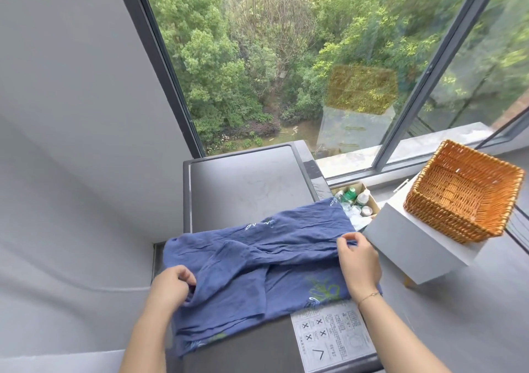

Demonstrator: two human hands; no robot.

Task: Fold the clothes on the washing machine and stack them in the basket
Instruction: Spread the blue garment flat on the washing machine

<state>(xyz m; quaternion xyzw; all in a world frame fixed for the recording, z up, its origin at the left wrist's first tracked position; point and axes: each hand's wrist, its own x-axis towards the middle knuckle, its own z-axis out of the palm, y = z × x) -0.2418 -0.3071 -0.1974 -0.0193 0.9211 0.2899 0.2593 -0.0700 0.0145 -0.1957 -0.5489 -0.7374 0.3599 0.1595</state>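
A blue garment (252, 264) with white and green embroidery lies spread and creased across the dark top of the washing machine (246, 183). My left hand (171, 284) grips a bunch of the cloth at its left edge. My right hand (357, 261) pinches a fold of the cloth at its right edge. An orange wicker basket (429, 198) with nothing inside stands tilted on a white stool (412, 246) to the right of the machine.
A cardboard box of bottles (357, 198) sits between the machine and the stool. A label sticker (332, 335) covers the machine's front right corner. A grey wall is at the left, a large window behind.
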